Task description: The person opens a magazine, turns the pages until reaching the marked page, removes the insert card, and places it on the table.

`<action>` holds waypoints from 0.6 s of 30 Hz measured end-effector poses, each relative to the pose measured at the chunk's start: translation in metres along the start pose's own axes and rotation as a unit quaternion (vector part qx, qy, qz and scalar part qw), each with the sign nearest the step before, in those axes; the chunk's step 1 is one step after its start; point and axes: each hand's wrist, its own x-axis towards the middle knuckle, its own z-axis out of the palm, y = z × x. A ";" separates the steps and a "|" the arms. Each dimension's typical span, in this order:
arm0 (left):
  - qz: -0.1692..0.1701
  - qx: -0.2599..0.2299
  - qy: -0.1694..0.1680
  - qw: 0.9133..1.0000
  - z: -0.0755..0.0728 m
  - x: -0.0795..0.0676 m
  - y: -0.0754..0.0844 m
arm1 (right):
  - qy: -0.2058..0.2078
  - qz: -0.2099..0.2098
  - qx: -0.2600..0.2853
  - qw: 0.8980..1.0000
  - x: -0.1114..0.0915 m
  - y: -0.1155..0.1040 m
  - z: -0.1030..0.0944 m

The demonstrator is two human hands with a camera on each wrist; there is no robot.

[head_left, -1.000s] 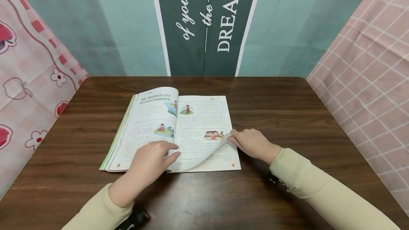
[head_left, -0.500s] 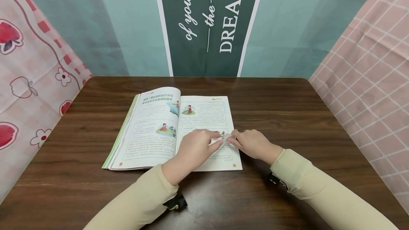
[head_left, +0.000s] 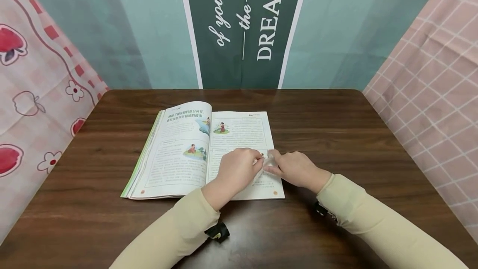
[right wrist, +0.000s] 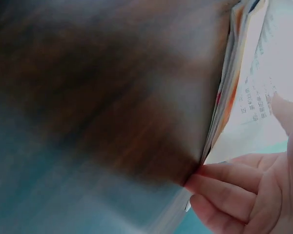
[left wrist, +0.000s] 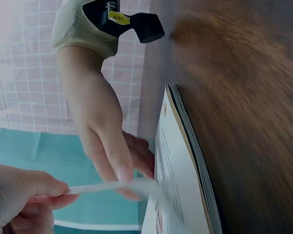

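Observation:
An open magazine [head_left: 240, 125] with printed text and small coloured pictures lies on the wooden table. Over its right half, my left hand [head_left: 236, 169] pinches the lifted edge of a page. The left wrist view shows this page [left wrist: 100, 187] edge-on, between the left thumb and fingers, curving back to the magazine. My right hand [head_left: 296, 168] is at the magazine's right edge, its thumb and forefinger spread apart. Up close in the right wrist view, the right fingers [right wrist: 224, 187] touch the edge of the pages while the thumb stands away. The left hand covers part of the right page.
The dark wooden table [head_left: 328, 123] extends around the magazine. A teal cloth with a lettered banner [head_left: 242, 32] hangs behind it. Patterned cloths hang at the left and right sides. Dark devices are strapped at both wrists.
My left hand has moved right from the magazine's middle to the lifted page corner and now pinches it. The right hand, which was pinching that corner, has parted its thumb and forefinger.

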 end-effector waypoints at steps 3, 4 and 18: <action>-0.016 -0.010 0.004 1.000 -0.003 -0.004 -0.010 | -0.037 0.021 0.022 0.999 -0.002 0.004 -0.002; -0.021 -0.014 0.006 1.000 -0.006 -0.007 -0.014 | -0.051 0.026 0.033 0.998 -0.002 0.005 -0.003; -0.140 -0.001 0.058 0.989 -0.073 -0.077 -0.102 | -0.104 -0.016 0.023 0.994 -0.010 0.009 -0.007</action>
